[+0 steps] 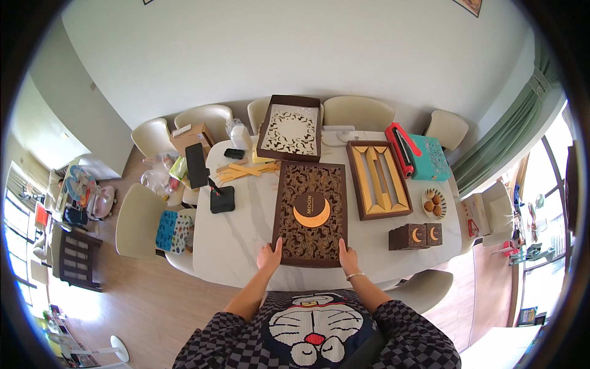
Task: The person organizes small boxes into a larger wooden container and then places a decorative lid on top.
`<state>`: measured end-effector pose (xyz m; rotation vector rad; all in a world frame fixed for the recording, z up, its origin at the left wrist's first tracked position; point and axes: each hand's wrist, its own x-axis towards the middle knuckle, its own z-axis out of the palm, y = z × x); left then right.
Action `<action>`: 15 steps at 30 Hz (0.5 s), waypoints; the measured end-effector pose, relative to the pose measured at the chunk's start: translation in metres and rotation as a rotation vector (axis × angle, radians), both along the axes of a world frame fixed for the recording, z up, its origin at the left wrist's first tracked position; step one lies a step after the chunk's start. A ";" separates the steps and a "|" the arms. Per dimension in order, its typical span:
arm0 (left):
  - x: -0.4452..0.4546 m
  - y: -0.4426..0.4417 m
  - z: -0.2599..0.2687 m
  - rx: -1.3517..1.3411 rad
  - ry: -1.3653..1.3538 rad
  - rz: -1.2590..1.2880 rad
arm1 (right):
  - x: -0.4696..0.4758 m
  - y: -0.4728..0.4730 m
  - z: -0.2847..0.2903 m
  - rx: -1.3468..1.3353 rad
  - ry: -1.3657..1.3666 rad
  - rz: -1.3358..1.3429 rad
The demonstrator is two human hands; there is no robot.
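Note:
A dark brown box lid [295, 249] with a gold scroll pattern and a yellow crescent lies before me, pattern side up. My left hand [269, 256] grips its near left edge, thumb on top. At the near right edge my right hand [348, 258] does the same; a bracelet circles that wrist. The fingers beneath the rim are hidden. Just beyond stands an open brown tray [289, 154] with a white cut-out lattice panel [293, 129] inside. To the right sits a brown box base [362, 210] holding gold card dividers [381, 184].
On the right are two small brown boxes [415, 236], a plate [441, 207] of round pastries, a red-and-black sealer-like device [403, 150] and a teal box [431, 159]. At left stand a phone on a stand [197, 165] and yellow strips [244, 170]. Chairs [138, 221] ring the marble-patterned table [244, 226].

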<state>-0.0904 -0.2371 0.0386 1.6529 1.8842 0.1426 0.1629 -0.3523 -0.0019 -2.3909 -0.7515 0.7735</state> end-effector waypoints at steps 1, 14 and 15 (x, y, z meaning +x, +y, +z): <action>-0.002 -0.001 -0.004 0.015 -0.014 0.020 | -0.005 -0.003 0.000 -0.021 -0.154 0.021; -0.006 0.000 -0.005 -0.127 -0.386 0.068 | -0.007 -0.012 0.024 0.241 0.129 0.017; -0.009 -0.001 -0.006 -0.129 -0.369 0.050 | -0.003 -0.014 0.020 0.229 0.099 0.031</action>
